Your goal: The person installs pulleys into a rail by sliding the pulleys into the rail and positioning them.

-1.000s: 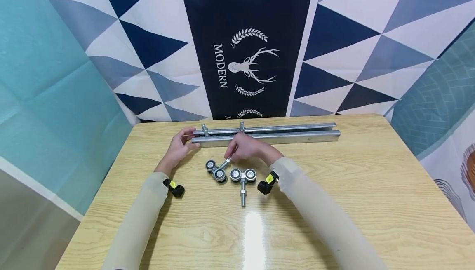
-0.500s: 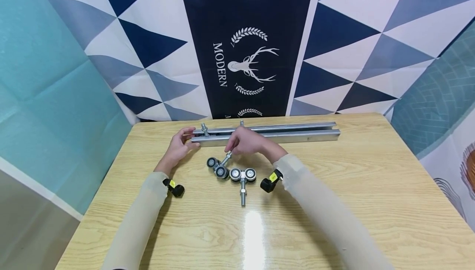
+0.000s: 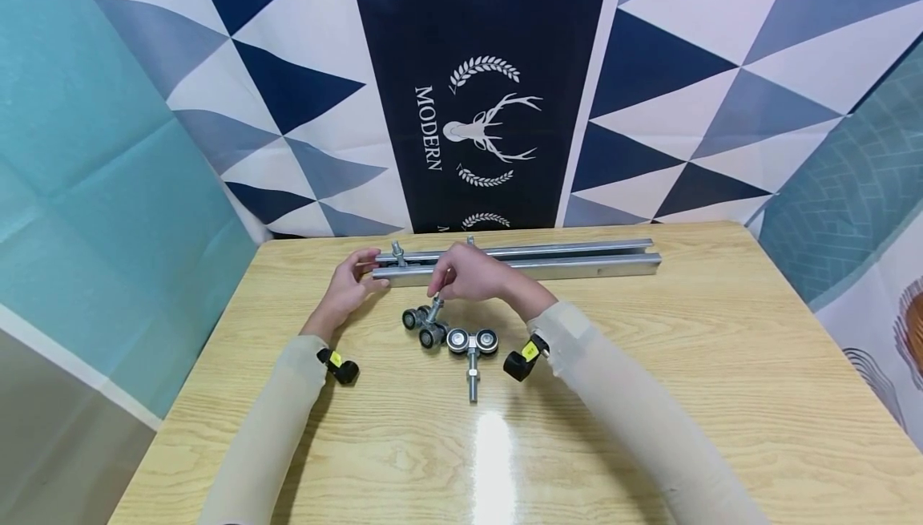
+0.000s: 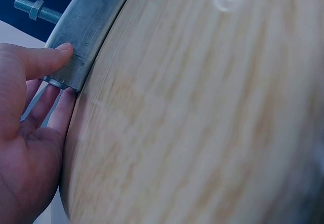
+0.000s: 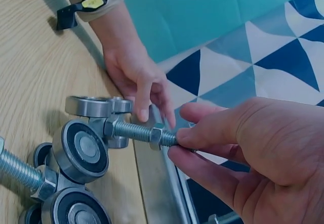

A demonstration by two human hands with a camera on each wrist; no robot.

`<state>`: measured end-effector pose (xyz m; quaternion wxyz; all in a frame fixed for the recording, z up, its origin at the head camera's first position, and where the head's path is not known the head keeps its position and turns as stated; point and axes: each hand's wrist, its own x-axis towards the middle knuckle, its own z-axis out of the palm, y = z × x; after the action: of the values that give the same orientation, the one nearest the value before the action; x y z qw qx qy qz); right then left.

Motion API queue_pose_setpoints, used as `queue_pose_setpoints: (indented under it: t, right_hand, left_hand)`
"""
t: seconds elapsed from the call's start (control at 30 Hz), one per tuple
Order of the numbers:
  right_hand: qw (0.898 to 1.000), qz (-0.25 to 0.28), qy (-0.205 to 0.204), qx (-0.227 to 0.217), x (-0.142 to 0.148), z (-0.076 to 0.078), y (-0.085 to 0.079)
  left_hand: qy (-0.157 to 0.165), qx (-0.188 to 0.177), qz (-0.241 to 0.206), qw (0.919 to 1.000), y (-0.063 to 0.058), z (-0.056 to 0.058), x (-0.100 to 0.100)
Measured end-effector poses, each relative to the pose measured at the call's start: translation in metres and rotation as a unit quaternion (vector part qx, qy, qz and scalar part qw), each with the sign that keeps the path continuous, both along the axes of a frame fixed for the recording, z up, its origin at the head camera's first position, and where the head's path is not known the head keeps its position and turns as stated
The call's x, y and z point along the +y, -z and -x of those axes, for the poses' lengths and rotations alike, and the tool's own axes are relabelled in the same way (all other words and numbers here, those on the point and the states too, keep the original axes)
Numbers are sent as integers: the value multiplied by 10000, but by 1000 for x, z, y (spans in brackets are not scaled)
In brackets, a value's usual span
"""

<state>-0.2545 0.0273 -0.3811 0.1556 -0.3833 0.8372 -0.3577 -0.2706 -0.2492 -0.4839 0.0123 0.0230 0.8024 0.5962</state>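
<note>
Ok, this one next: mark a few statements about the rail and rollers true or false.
The right grip pinches the bolt of one roller. True.
The left grip holds a roller. False: the left grip holds one end of the rail.
Two bolts protrude upward from the rail. True.
The other roller's bolt points at the rail. False: the other roller lies with its bolt pointing away.
The rail lies near the far edge of the table. True.
</note>
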Motion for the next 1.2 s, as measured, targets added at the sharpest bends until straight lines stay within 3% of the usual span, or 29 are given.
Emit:
queue_pose_setpoints:
  t: [0.63,1.2]
  right_hand:
    - [9981,41,-587,160,-12,-10,-5]
    - [9993,-356,6,90,-12,-18,4]
  left_hand:
    - [74,79,-120,9999,3,2,-2]
    - [36,42,-31,10000,2,2,-2]
